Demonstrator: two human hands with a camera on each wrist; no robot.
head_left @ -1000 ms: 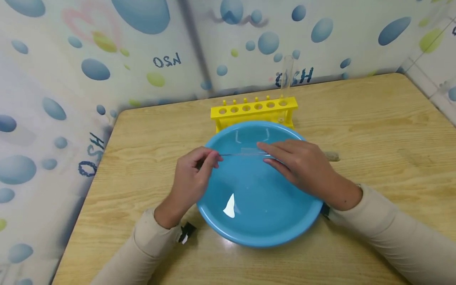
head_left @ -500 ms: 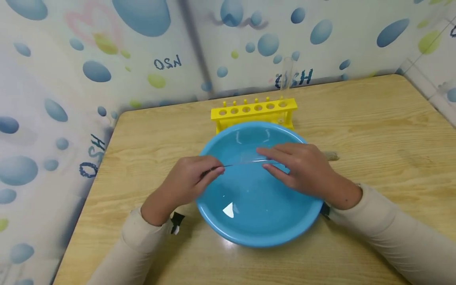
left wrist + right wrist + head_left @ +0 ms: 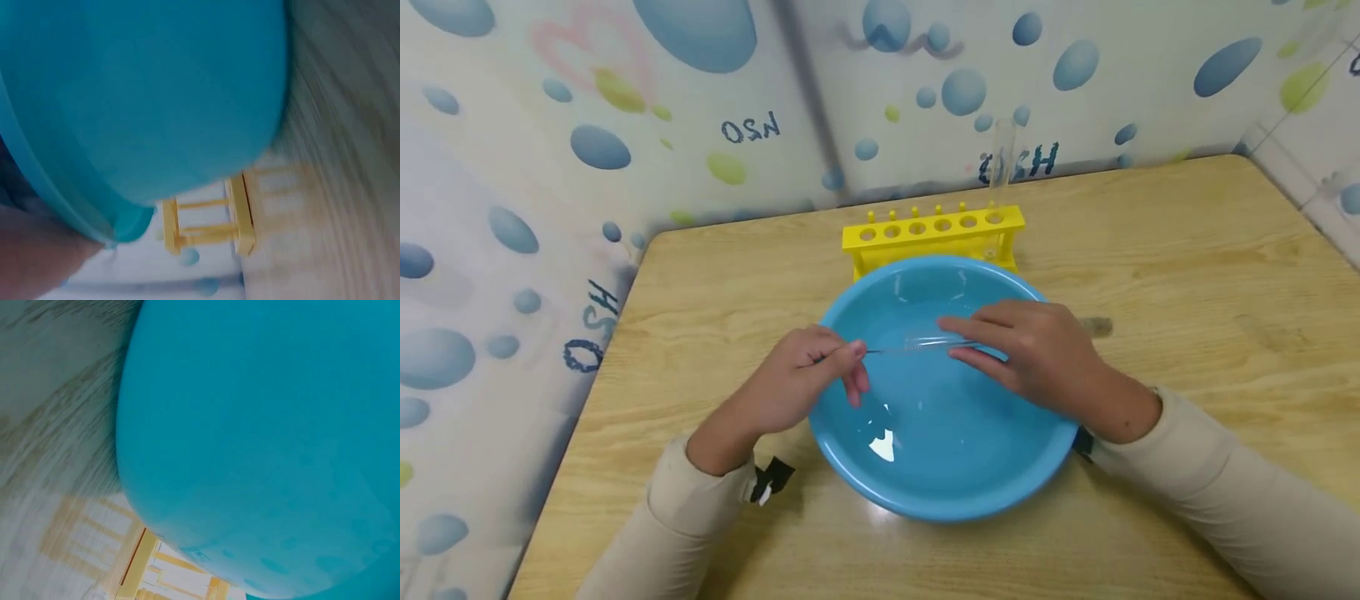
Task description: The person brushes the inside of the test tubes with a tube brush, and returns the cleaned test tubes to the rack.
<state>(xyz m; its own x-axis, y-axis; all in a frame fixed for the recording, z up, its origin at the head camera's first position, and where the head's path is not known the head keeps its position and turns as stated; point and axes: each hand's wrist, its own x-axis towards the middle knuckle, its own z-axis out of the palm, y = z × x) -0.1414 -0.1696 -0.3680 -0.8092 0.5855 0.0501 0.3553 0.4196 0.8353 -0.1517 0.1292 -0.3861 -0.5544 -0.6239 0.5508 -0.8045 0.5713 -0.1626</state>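
Note:
In the head view my left hand (image 3: 805, 379) pinches a thin wire handle (image 3: 880, 352) between thumb and forefinger. The wire runs level into the open mouth of a clear glass test tube (image 3: 928, 342). My right hand (image 3: 1030, 346) holds that tube from the side, thumb below and fingers above, hiding its far end. Both hands are over a round blue basin (image 3: 940, 512) whose inside shows bright reflections. Only the basin's outer wall (image 3: 156, 100) and a strip of left-hand skin fill the left wrist view; basin wall (image 3: 262, 425) fills most of the right wrist view too.
Behind the basin stands a yellow test tube rack (image 3: 932, 225), with one clear tube (image 3: 1002, 167) upright in its rightmost hole. A small grey-brown piece (image 3: 1097, 327) shows just beyond the right hand. The patterned wall (image 3: 820, 100) borders the table's back edge.
My left hand has shifted down and slightly left, its grip on the wire changing. The tube in my right hand has come a little lower, while the right hand stays almost in place.

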